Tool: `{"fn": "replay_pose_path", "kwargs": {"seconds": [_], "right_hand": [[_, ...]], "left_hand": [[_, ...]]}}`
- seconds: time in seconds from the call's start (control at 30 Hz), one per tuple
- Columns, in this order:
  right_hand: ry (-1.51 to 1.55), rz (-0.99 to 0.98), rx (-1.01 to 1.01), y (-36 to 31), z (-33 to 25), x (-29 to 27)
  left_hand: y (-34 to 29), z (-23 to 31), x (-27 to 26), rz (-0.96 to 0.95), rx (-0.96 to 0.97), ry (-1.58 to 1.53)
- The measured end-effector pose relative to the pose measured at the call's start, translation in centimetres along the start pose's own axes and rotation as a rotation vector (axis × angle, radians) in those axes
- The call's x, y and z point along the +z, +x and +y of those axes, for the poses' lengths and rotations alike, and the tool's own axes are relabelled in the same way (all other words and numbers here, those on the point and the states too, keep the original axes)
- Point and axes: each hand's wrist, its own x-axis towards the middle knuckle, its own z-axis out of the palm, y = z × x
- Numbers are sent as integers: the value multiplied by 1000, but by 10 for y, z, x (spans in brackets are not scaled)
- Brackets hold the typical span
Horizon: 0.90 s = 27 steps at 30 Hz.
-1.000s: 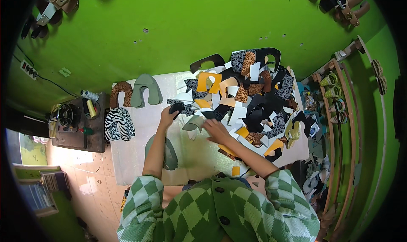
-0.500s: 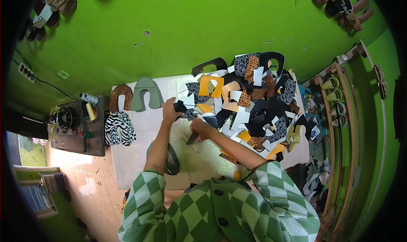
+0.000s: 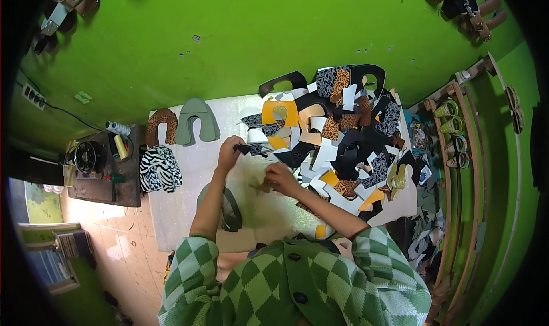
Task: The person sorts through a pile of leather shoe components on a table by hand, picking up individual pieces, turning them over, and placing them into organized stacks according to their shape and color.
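Green wall behind, pale work table [image 3: 189, 212] below; one view only, the head camera looking down.

Head view. Left hand [image 3: 230, 153] is closed in a pinch on a small dark patterned cut piece [image 3: 245, 149], at the left edge of the heap. Right hand [image 3: 281, 177] is curled, fingers together, over a small tan-olive scrap [image 3: 258, 184] lying on the table; whether it actually grips the scrap or only rests on it, cannot tell. The two hands are near each other but apart.

Heap of cut shoe-upper pieces [image 3: 343, 137] (black, white, orange, leopard print) covers the right half of the table. Already set apart on the left: a leopard-print U-shaped piece [image 3: 160, 125], a grey-green U-shaped piece [image 3: 197, 121] just beside it, and a zebra-print stack [image 3: 159, 168] nearer the person. A grey-green piece [image 3: 230, 209] lies under the left forearm.

Judgement on handling: the pieces look thin and floppy and overlap heavily, so lifting by an edge with a fingertip pinch, as the left hand does, should free one piece without dragging its neighbours. Holding the heap's near edge steady with the right hand would help. Risk: two like-coloured layers coming up together; worth fanning the edge to check.

Side bench [image 3: 103, 172] with spools and tools stands left, well apart.
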Motion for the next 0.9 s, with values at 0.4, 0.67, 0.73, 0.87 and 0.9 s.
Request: {"fn": "replay_pose_path", "kwargs": {"seconds": [0.4, 0.67, 0.73, 0.87, 0.9], "right_hand": [[-169, 608, 186, -1, 5, -156], [-123, 991, 342, -6, 21, -249], [-185, 1042, 341, -8, 23, -263], [-216, 1191, 390, -29, 34, -288], [-213, 1205, 415, -36, 39, -292]], "left_hand": [[52, 61, -1, 232, 86, -197], [174, 186, -17, 121, 105, -238], [198, 220, -9, 166, 313, -275], [237, 287, 20, 42, 378, -429], [247, 294, 29, 41, 431, -463]]}}
